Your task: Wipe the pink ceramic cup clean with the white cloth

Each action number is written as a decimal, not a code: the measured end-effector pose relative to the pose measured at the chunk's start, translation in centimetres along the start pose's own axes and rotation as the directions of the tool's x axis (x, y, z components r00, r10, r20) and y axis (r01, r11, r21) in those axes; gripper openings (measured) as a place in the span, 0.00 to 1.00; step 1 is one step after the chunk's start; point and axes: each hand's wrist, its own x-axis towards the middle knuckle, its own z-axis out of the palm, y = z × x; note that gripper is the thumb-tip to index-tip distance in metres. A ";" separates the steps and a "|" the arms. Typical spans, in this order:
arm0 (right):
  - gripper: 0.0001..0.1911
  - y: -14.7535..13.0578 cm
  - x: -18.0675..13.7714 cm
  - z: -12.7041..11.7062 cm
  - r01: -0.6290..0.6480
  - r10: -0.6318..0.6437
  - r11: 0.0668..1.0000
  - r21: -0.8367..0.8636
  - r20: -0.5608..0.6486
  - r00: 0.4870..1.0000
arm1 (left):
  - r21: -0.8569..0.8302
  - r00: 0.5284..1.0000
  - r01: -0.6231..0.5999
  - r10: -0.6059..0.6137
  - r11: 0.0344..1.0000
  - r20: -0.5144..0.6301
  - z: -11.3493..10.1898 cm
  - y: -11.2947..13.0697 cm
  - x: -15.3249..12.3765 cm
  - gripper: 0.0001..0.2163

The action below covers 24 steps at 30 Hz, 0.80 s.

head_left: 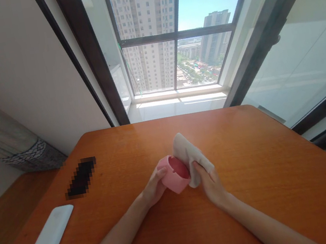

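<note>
A pink cup-like container [173, 181] is tilted above the wooden table, its round opening turned to the right. My left hand [155, 187] grips its left side, thumb on the outer wall. In my right hand [211, 183] is a folded white cloth [189, 153], pinched between thumb and fingers. The cloth is beside the container's opening, close to its rim; whether it touches the inside I cannot tell. Most fingers of my right hand are hidden behind the cloth.
A white power strip [49, 238] with a cable lies at the table's left front. Behind it is a pixelated dark object [81, 178]. The wooden table [267, 162] ends at its rounded far edge, before a window [167, 37]. A curtain [9, 128] hangs at the left.
</note>
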 end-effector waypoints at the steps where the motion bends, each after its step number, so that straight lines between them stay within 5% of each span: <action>1: 0.21 -0.3 -0.2 0.3 -0.017 0.017 1.000 0.005 -0.037 0.999 | -0.023 0.999 0.027 -0.028 0.999 -0.021 0.2 0.0 0.0 0.28; 3: 0.21 -0.8 -0.5 0.7 0.008 -0.010 1.000 -0.028 -0.067 0.998 | -0.082 0.994 0.033 -0.041 0.996 -0.100 0.6 0.1 0.0 0.27; 5: 0.23 -1.2 -0.8 1.0 0.150 -0.143 0.983 -0.106 0.078 0.987 | -0.130 0.987 0.011 -0.032 0.991 -0.160 1.0 0.4 0.1 0.26; 8: 0.26 -2.0 -1.0 1.7 0.472 -0.344 0.867 -0.159 0.493 0.799 | -0.152 0.989 0.016 -0.039 0.988 -0.145 1.6 0.8 0.1 0.26; 10: 0.24 -2.5 -1.1 2.3 0.598 -0.384 0.784 -0.168 0.626 0.679 | -0.130 0.990 0.027 -0.045 0.991 -0.133 1.9 0.9 0.1 0.29; 12: 0.17 -2.8 -1.3 2.9 0.611 -0.375 0.769 -0.190 0.640 0.671 | -0.073 0.989 0.014 -0.025 0.997 -0.148 2.0 0.6 0.0 0.31; 14: 0.12 -2.8 -1.6 3.2 0.530 -0.323 0.827 -0.187 0.614 0.720 | 0.022 0.982 -0.057 0.060 0.998 -0.180 1.9 0.1 -0.1 0.31; 18: 0.23 -1.9 -1.9 2.8 0.171 -0.087 0.981 -0.090 0.586 0.806 | 0.362 0.948 -0.244 0.300 0.900 -0.106 1.1 -0.2 -0.6 0.36; 24: 0.28 -0.5 -1.5 1.8 -0.249 0.156 0.966 0.072 0.605 0.781 | 0.643 0.901 -0.395 0.412 0.656 0.133 0.0 1.1 -1.1 0.38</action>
